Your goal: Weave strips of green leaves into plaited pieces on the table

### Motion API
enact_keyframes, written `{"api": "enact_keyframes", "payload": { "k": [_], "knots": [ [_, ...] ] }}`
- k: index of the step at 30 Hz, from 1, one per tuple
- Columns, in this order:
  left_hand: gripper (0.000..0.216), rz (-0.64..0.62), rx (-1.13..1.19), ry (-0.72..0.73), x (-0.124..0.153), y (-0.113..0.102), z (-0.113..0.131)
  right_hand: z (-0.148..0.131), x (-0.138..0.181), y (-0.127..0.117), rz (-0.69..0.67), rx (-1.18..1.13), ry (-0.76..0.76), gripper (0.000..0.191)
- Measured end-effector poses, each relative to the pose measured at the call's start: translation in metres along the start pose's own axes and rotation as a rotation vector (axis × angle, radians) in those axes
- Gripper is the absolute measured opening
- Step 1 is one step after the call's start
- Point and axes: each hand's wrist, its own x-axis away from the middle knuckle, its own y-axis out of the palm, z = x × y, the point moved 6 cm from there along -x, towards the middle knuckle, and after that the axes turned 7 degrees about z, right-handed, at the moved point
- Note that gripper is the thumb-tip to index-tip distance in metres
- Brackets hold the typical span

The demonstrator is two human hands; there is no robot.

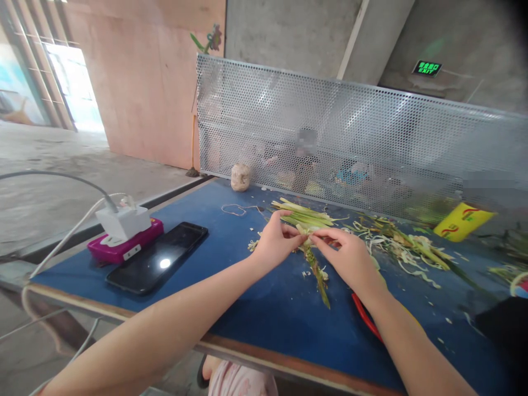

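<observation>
Above the blue tabletop, my left hand (280, 237) and my right hand (344, 254) meet at the fingertips. Both pinch the pale upper end of a plant stalk piece (317, 269), whose knobbly green and brown lower part hangs toward me and narrows to a point. The exact grip is partly hidden by my fingers. Just beyond my hands lies a bundle of light green stalks (305, 212). Pale curled shreds and dry stalk scraps (396, 242) are spread right of my right hand. Under my right forearm a red curved handle (366, 318) shows partly.
A black phone (159, 257) and a magenta power strip (127, 242) with a white charger (124, 224) and cables occupy the table's left side. A perforated metal screen (350, 137) closes the far edge. A yellow roll (462, 221) and a pale lump (240, 177) stand near it.
</observation>
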Motion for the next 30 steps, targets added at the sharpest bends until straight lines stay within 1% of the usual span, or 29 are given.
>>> {"api": "enact_keyframes", "payload": {
  "k": [3,6,10,14,17,20,23,25,30],
  "knots": [
    [0.057,-0.038,-0.061,0.050,0.002,0.003,0.002,-0.001,0.001,-0.002,0.050,0.040,-0.044,0.011],
    [0.054,-0.062,-0.103,0.099,0.003,0.004,0.003,-0.004,0.002,-0.004,0.099,0.059,-0.086,0.011],
    [0.056,-0.057,-0.085,0.103,0.002,0.003,0.002,-0.014,0.004,-0.007,0.146,0.068,-0.162,0.014],
    [0.055,-0.055,-0.010,0.036,0.000,0.002,0.000,-0.022,0.005,-0.008,0.144,0.068,-0.219,0.014],
    [0.054,-0.034,0.071,-0.059,0.000,0.001,-0.003,-0.032,0.008,-0.004,0.090,0.072,-0.346,0.014],
    [0.050,0.004,0.144,-0.121,0.000,-0.001,-0.003,-0.040,0.013,0.002,0.043,0.141,-0.472,0.021],
    [0.047,0.016,0.160,-0.139,0.000,-0.001,-0.002,-0.040,0.015,0.003,0.073,0.267,-0.474,0.018],
    [0.047,0.026,0.144,-0.146,0.001,-0.001,-0.002,-0.039,0.015,0.002,0.098,0.350,-0.461,0.021],
    [0.051,0.034,0.148,-0.167,0.000,0.001,-0.007,-0.043,0.016,0.006,0.056,0.461,-0.472,0.016]
  ]
}}
